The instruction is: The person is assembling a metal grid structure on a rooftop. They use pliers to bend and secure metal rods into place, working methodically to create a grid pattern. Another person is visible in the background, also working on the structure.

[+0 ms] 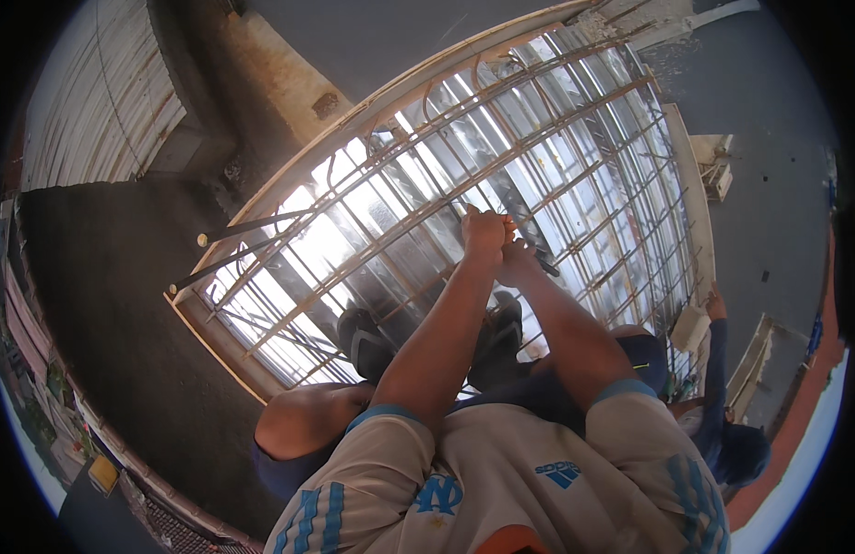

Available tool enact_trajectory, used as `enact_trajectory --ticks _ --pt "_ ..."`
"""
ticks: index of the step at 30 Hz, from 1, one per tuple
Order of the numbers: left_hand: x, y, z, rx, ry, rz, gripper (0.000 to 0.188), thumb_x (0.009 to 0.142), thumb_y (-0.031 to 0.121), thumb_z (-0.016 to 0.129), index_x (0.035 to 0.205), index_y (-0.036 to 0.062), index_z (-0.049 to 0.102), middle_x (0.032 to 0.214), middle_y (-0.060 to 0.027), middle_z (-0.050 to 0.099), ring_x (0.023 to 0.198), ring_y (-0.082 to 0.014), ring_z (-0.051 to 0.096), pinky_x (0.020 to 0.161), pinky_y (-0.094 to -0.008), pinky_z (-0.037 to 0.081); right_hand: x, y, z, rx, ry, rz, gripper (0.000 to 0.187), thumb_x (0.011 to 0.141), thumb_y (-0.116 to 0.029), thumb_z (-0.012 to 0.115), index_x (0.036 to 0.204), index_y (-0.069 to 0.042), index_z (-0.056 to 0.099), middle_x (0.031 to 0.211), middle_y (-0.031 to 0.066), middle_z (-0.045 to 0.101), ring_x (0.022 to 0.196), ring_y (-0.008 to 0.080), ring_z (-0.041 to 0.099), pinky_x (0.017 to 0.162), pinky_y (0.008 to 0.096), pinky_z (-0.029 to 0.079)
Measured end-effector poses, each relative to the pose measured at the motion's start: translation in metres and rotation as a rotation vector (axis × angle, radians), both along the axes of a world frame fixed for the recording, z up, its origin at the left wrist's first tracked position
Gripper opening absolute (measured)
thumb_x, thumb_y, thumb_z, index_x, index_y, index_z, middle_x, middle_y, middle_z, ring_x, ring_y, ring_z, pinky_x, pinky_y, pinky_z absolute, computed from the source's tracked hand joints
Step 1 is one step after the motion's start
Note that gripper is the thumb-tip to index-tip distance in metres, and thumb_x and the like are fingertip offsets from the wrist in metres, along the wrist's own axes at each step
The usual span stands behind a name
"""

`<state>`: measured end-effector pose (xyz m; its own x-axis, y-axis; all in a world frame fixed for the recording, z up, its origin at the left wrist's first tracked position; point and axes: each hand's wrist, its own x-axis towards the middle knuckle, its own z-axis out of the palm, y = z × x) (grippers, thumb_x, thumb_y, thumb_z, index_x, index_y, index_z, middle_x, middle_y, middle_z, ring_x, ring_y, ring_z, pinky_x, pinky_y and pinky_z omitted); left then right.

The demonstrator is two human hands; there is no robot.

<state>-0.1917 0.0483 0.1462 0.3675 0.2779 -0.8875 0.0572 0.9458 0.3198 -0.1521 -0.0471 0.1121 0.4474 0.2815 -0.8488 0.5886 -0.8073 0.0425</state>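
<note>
My left hand [485, 231] is closed at a rusty steel bar of the rebar grid [593, 171], its fingers bent and a small orange patch showing beside them. What it grips is too small to make out. Just below and to the right, close against it, my right hand [518, 264] is closed around a dark-handled tool [547, 269]. Only the tool's dark end sticks out past the fingers, so its kind is hidden. Both forearms reach forward together. Under the bars lies shiny ribbed metal sheeting [372, 208].
Wooden boards [226, 355] edge the grid. Two bars [252, 224] jut out at left over a dark lower surface [104, 277]. My dark boots [363, 340] stand among the bars. At right, a co-worker [743, 452] in dark sleeves reaches an arm toward the edge.
</note>
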Motion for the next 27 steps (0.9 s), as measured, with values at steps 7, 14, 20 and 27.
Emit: enact_trajectory --ticks 7,14,20,27 --pt "-0.002 0.011 0.024 -0.055 0.032 0.028 0.048 0.089 -0.002 0.032 0.136 0.0026 0.029 0.084 -0.0129 0.06 0.062 -0.0176 0.06 0.048 -0.0279 0.05 -0.008 0.019 0.028 0.064 0.014 -0.048 0.086 0.075 -0.047 0.07 0.144 -0.017 0.026 0.14 0.0171 0.031 0.132 0.0437 0.029 0.096 0.0633 0.038" --pt "-0.002 0.012 0.006 -0.15 -0.037 0.114 0.02 0.089 0.0 0.031 0.102 -0.0038 0.046 0.081 -0.0138 0.057 0.062 -0.02 0.059 0.048 -0.0306 0.048 -0.014 -0.008 -0.031 0.522 -0.031 0.081 0.092 0.075 -0.051 0.067 0.147 -0.017 0.021 0.146 0.0187 0.023 0.133 0.0539 0.013 0.089 0.0751 0.032" --pt "-0.012 0.02 0.0 -0.154 -0.002 0.141 0.02 0.091 0.003 0.031 0.097 -0.0052 0.047 0.081 -0.0148 0.057 0.062 -0.0211 0.059 0.048 -0.0323 0.047 -0.045 0.016 -0.025 0.271 -0.217 0.17 0.083 0.085 -0.047 0.055 0.148 -0.009 0.017 0.148 0.0185 0.022 0.135 0.0546 0.008 0.091 0.0765 0.027" --pt "-0.014 0.016 0.006 -0.193 -0.027 0.087 0.025 0.097 0.013 0.031 0.099 -0.0051 0.048 0.082 -0.0148 0.057 0.062 -0.0211 0.06 0.05 -0.0329 0.048 -0.042 0.026 0.011 0.163 -0.293 0.335 0.07 0.086 -0.042 0.054 0.142 -0.007 0.031 0.145 0.0147 0.032 0.132 0.0456 0.023 0.092 0.0701 0.029"
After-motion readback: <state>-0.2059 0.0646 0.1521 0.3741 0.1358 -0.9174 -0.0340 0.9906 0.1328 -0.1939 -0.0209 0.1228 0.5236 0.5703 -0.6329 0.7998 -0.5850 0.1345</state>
